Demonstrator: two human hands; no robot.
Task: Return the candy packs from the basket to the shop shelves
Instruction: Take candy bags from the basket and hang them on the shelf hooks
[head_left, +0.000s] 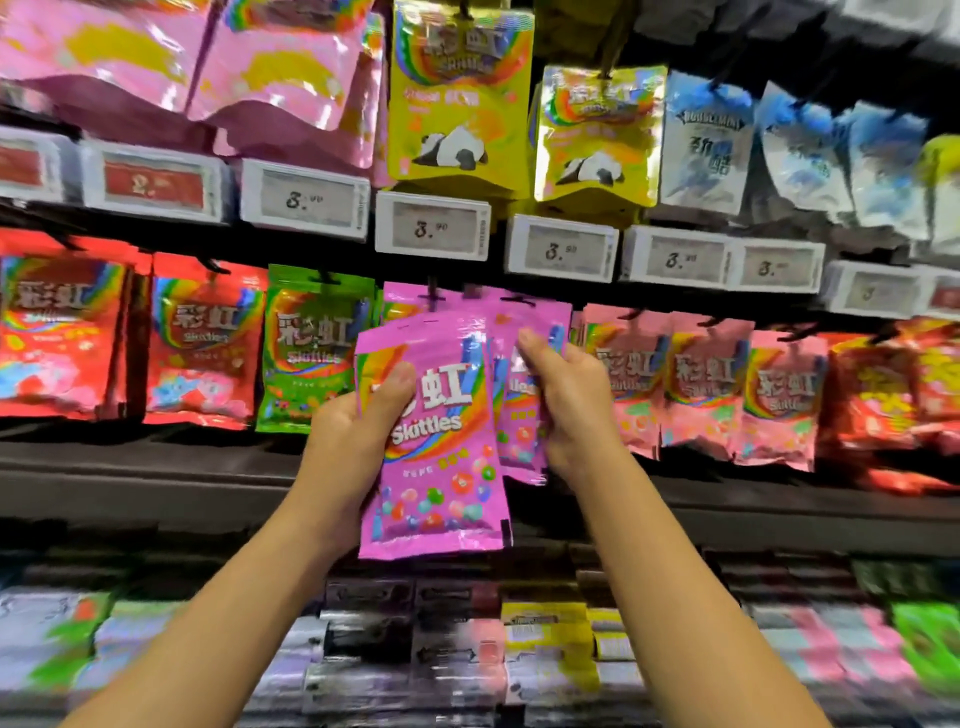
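Left grip: the left hand (363, 415) holds a glossy magenta Skittles candy pack (434, 447) by its left edge, thumb pressed on the front over the printed characters, fingers curled behind it.
Right grip: the right hand (563, 402) clasps the hanging magenta packs (524, 332) just behind the front one, thumb on their face and fingers wrapped round their right edge.
Held pack: it is upright and tilted slightly, its top corner close under a black shelf hook (434, 299); whether the hook passes through its hole cannot be told.
Place of the pack: middle row of the shelf, between the green Skittles pack (311, 348) on the left and the pale pink Skittles packs (701, 389) on the right.
Further left: red Skittles packs (197, 343) hang in the same row.
Further right: orange-red packs (893, 384), blurred.
Price strip: white electronic price tags (434, 228) run along the rail above the row, several reading 3.90.
Upper row: yellow panda-printed Skittles pouches (462, 98), large pink foil bags (208, 62) to their left, silvery blue mint bags (711, 145) to their right.
Lower shelf: boxed sweets (540, 629) in mixed colours, too blurred to read.
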